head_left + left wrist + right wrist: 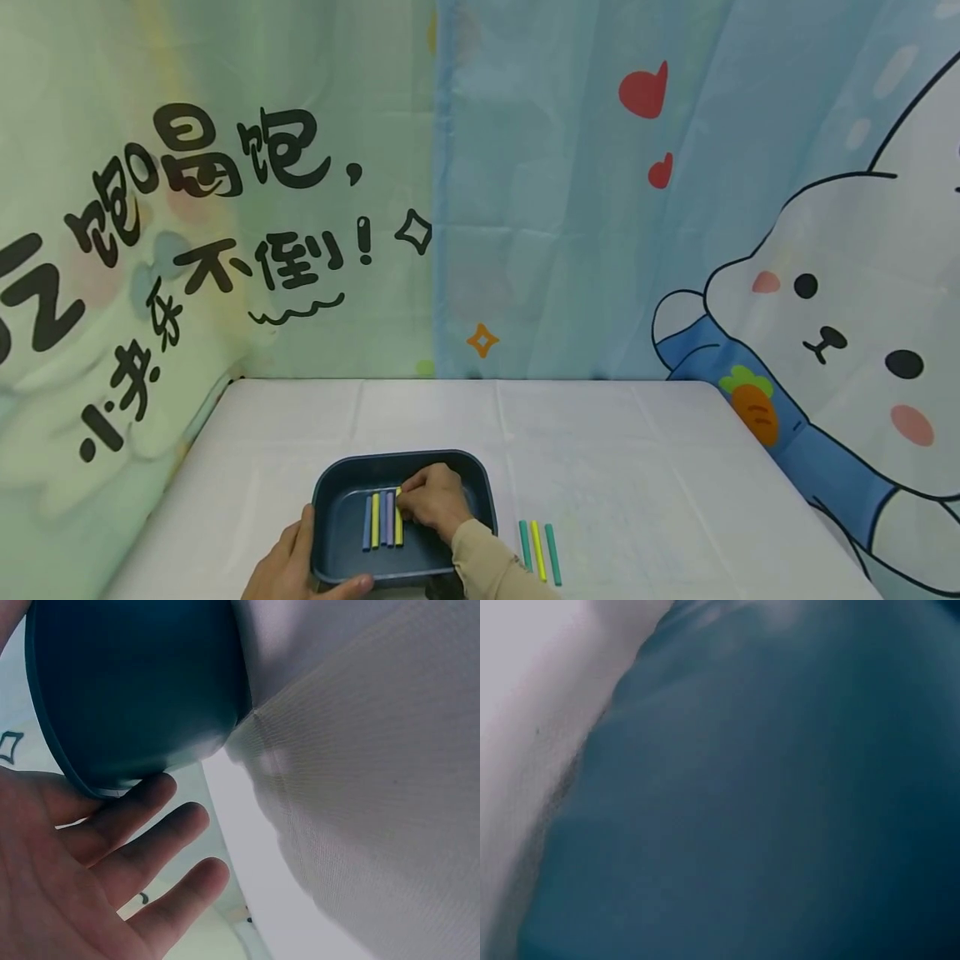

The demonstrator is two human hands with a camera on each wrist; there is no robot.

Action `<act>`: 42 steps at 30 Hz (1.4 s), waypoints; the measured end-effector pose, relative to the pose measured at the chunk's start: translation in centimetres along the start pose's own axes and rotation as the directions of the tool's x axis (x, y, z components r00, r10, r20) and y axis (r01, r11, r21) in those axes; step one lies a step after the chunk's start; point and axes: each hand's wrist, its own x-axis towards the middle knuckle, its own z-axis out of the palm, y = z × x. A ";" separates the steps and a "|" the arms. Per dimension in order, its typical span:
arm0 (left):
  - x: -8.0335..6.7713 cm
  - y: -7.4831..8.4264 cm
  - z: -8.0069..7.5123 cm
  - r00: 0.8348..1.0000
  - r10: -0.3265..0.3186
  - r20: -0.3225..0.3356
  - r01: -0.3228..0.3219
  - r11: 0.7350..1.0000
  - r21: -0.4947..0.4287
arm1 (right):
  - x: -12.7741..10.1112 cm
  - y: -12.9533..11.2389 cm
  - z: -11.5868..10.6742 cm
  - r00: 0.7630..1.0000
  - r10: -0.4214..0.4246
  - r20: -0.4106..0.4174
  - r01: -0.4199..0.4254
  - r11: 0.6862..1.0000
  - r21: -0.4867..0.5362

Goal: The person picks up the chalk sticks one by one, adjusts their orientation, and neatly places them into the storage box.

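A dark blue rectangular tray [348,463] sits on the white-covered table, its outer wall [135,690] filling much of the left wrist view. Inside lies a row of thin chalk-like sticks: one blue stick [367,525], one yellow stick [375,521], two purple sticks [387,518] and another yellow stick [399,535] at the right end. My right hand [437,500] reaches over the tray and pinches that right-end yellow stick near its far end; the fingertips are partly hidden. My left hand [288,558] rests against the tray's near left corner, fingers extended along its outside and thumb at the front rim.
Right of the tray, a green stick [524,546], a yellow stick [537,550] and another green stick [553,554] lie side by side on the tablecloth [675,500]. A printed curtain [525,208] hangs behind the table. The right wrist view shows mostly blurred blue tray wall [780,810].
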 end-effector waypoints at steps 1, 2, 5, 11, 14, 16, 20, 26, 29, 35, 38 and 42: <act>0.0 0.0 0.0 1.000 0.003 -0.001 -0.003 1.000 0.002 | 0.0 0.0 0.0 1.000 -0.001 0.001 0.001 1.000 -0.007; 0.0 0.0 0.0 1.000 0.005 -0.002 -0.005 1.000 0.004 | 0.0 0.0 0.1 1.000 0.000 0.001 0.000 1.000 -0.016; 0.0 0.1 0.0 1.000 0.003 -0.003 -0.003 1.000 0.002 | 0.0 -0.1 0.1 1.000 -0.006 -0.002 0.006 0.999 -0.045; 0.0 -0.1 0.1 1.000 0.013 -0.010 -0.013 1.000 0.010 | 0.0 0.1 0.3 1.000 -0.006 0.001 0.006 0.997 -0.082; 0.0 -0.1 0.3 1.000 0.020 -0.014 -0.020 1.000 0.006 | -0.1 0.1 0.2 1.000 -0.008 0.010 0.008 0.997 -0.081; 0.0 -0.2 0.4 1.000 0.019 -0.014 -0.019 1.000 -0.001 | -0.2 0.1 0.1 1.000 -0.004 0.015 0.005 0.997 -0.079; 0.0 -0.2 0.5 1.000 0.015 -0.009 -0.015 1.000 -0.005 | -0.5 0.0 -0.3 1.000 0.009 0.023 -0.007 0.997 -0.076; 0.1 -0.1 0.4 1.000 -0.004 -0.001 0.004 1.000 -0.001 | -0.9 -0.6 -1.1 0.999 0.003 0.052 0.000 0.998 -0.059; 0.2 -0.1 0.3 1.000 -0.012 0.003 0.012 1.000 0.005 | -1.1 -1.0 -1.5 0.998 -0.002 0.066 0.005 0.999 -0.050; 0.0 -0.1 0.2 1.000 -0.019 0.009 0.019 1.000 0.004 | -1.6 -1.2 -2.7 0.994 -0.008 0.105 0.006 1.000 0.014; 0.0 0.0 0.2 1.000 -0.022 0.011 0.022 1.000 0.004 | -1.8 -1.1 -3.4 0.994 -0.007 0.111 0.004 0.999 0.032; 0.0 0.2 0.2 0.999 -0.034 0.014 0.033 0.999 0.009 | -2.2 -1.1 -4.3 0.996 -0.006 0.094 0.002 0.999 0.041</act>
